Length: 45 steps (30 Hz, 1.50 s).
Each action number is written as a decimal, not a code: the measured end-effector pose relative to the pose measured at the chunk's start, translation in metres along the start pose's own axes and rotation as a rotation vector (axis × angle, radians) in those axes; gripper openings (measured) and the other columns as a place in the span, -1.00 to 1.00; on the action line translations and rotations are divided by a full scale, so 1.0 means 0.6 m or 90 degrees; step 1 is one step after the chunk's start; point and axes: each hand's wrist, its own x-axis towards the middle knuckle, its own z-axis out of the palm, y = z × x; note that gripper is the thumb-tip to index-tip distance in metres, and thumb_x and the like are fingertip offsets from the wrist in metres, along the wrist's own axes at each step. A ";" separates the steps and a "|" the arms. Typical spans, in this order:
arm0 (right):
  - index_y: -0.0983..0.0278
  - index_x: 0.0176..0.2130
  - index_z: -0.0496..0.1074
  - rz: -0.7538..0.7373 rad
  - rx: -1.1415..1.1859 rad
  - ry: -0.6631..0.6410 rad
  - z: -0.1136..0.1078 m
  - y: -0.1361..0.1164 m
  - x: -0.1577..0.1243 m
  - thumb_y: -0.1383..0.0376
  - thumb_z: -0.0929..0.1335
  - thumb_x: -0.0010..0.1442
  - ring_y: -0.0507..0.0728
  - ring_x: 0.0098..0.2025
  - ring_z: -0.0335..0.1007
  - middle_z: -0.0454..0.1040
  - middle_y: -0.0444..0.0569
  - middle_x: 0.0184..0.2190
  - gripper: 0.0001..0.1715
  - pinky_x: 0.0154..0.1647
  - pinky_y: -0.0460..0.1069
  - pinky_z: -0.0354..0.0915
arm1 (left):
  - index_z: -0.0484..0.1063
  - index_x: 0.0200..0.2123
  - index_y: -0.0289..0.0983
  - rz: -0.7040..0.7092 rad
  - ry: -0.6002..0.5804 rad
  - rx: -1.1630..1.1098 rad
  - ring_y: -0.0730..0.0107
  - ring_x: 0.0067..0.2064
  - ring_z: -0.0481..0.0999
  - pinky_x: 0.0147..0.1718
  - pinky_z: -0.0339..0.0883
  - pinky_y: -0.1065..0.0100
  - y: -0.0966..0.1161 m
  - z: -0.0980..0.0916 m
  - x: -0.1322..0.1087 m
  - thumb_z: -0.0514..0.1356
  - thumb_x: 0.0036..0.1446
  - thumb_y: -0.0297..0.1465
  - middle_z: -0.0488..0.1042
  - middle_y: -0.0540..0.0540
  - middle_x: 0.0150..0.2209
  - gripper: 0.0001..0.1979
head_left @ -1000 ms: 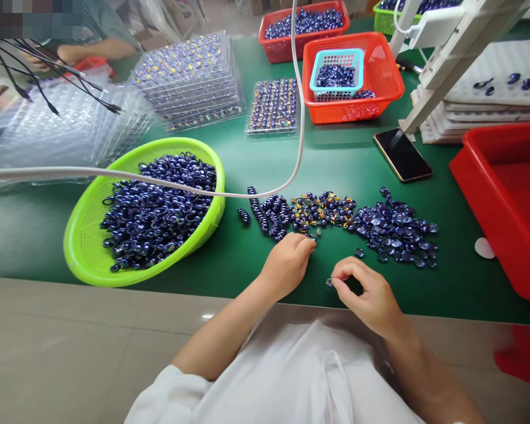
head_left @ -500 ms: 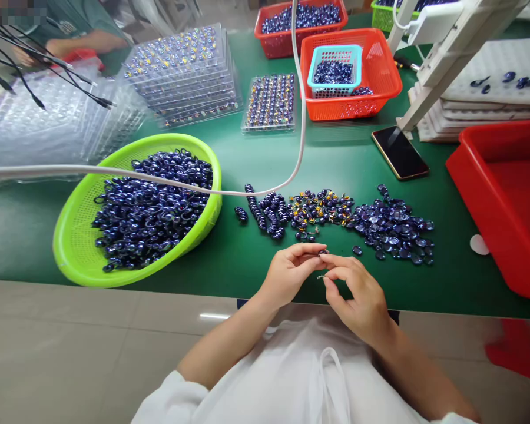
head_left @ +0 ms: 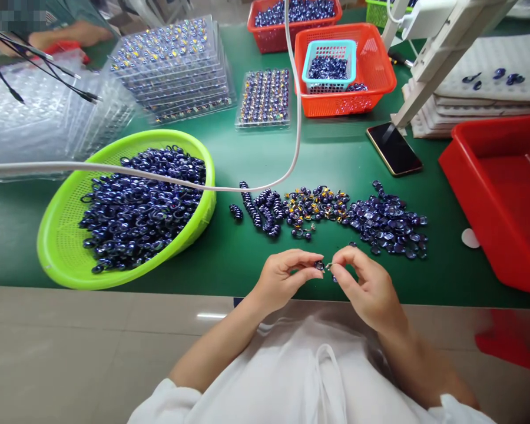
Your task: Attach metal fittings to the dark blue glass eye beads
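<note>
Between the thumb and fingertips of my left hand (head_left: 289, 272) is a glossy dark blue ring (head_left: 319, 265), its opening turned partly up. My right hand (head_left: 365, 282), close on its right, pinches a tiny pale metallic piece (head_left: 329, 267) whose exact kind is too small to make out. A small dark blue bit (head_left: 334, 278) shows just under the right fingertips. Beyond my hands lie rows of stacked dark rings (head_left: 269, 212), a heap of dark pieces with gold-yellow parts (head_left: 313, 206), and a pile of flat shiny dark blue oval pieces (head_left: 388, 227).
A lime-green basket (head_left: 48, 235) full of dark rings stands left. Filled clear trays (head_left: 176, 65), an orange-red basket (head_left: 380, 70) and a phone (head_left: 394, 148) sit farther back. A white cable (head_left: 229, 189) crosses the table; a red bin (head_left: 481, 206) is right.
My right hand has risen slightly, bringing the metallic piece up to the ring. The ring now shows more openly in my left fingertips. The whole view has shifted a little.
</note>
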 end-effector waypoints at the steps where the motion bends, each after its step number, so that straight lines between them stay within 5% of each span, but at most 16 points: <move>1: 0.19 -0.31 0.36 -0.002 -0.009 -0.025 -0.001 -0.004 0.003 0.30 0.28 0.34 0.05 -0.34 0.38 0.42 -0.14 -0.39 -0.86 -0.36 -0.08 0.28 | 0.66 -0.19 -0.25 0.026 -0.007 0.038 0.29 -0.32 0.65 -0.27 0.54 0.35 0.002 -0.002 0.000 0.40 0.06 -0.34 0.65 -0.13 -0.33 -0.79; 7: 0.21 -0.35 0.37 0.000 -0.001 -0.105 -0.006 -0.018 0.016 0.32 0.28 0.31 0.05 -0.37 0.37 0.44 -0.13 -0.42 -0.84 -0.33 -0.08 0.32 | 0.65 -0.17 -0.19 0.120 -0.071 0.180 0.30 -0.36 0.65 -0.31 0.50 0.37 0.017 -0.017 0.007 0.36 0.12 -0.35 0.68 -0.10 -0.41 -0.82; 18: 0.21 -0.39 0.36 0.095 0.046 -0.133 0.001 -0.010 0.017 0.31 0.31 0.26 0.06 -0.36 0.41 0.46 -0.12 -0.43 -0.84 -0.42 -0.08 0.31 | 0.64 -0.12 -0.18 0.176 -0.107 0.242 0.33 -0.38 0.64 -0.32 0.45 0.38 0.008 -0.021 0.009 0.32 0.17 -0.37 0.69 -0.10 -0.38 -0.80; 27: 0.21 -0.39 0.30 0.174 0.160 -0.155 0.005 0.012 0.026 0.19 0.36 0.26 0.02 -0.51 0.34 0.43 -0.17 -0.52 -0.77 -0.53 -0.09 0.31 | 0.62 -0.06 -0.19 0.204 -0.044 0.184 0.35 -0.30 0.62 -0.26 0.48 0.36 0.006 -0.007 0.000 0.27 0.21 -0.44 0.67 -0.13 -0.32 -0.76; 30: 0.22 -0.40 0.31 0.151 0.119 -0.133 0.006 0.008 0.029 0.19 0.37 0.25 0.00 -0.54 0.31 0.42 -0.17 -0.52 -0.76 -0.57 -0.11 0.26 | 0.63 -0.07 -0.22 0.144 -0.016 0.127 0.34 -0.29 0.60 -0.26 0.48 0.36 0.011 0.002 -0.005 0.29 0.18 -0.43 0.64 -0.14 -0.32 -0.76; 37: 0.22 -0.33 0.37 0.090 0.106 -0.070 0.017 0.012 0.028 0.13 0.35 0.31 0.05 -0.37 0.43 0.46 -0.11 -0.39 -0.76 -0.36 -0.08 0.37 | 0.63 -0.20 -0.34 -0.186 0.102 -0.164 0.31 -0.37 0.63 -0.26 0.56 0.28 0.025 0.016 -0.002 0.41 0.01 -0.29 0.65 -0.13 -0.36 -0.70; 45: 0.19 -0.26 0.42 0.028 0.079 -0.016 0.005 0.037 0.003 0.19 0.31 0.36 0.07 -0.31 0.39 0.44 -0.08 -0.31 -0.83 -0.29 -0.05 0.35 | 0.61 -0.35 -0.35 -0.196 0.125 -0.228 0.46 -0.47 0.53 -0.41 0.47 0.40 0.026 0.017 0.004 0.40 -0.05 -0.36 0.62 -0.09 -0.45 -0.81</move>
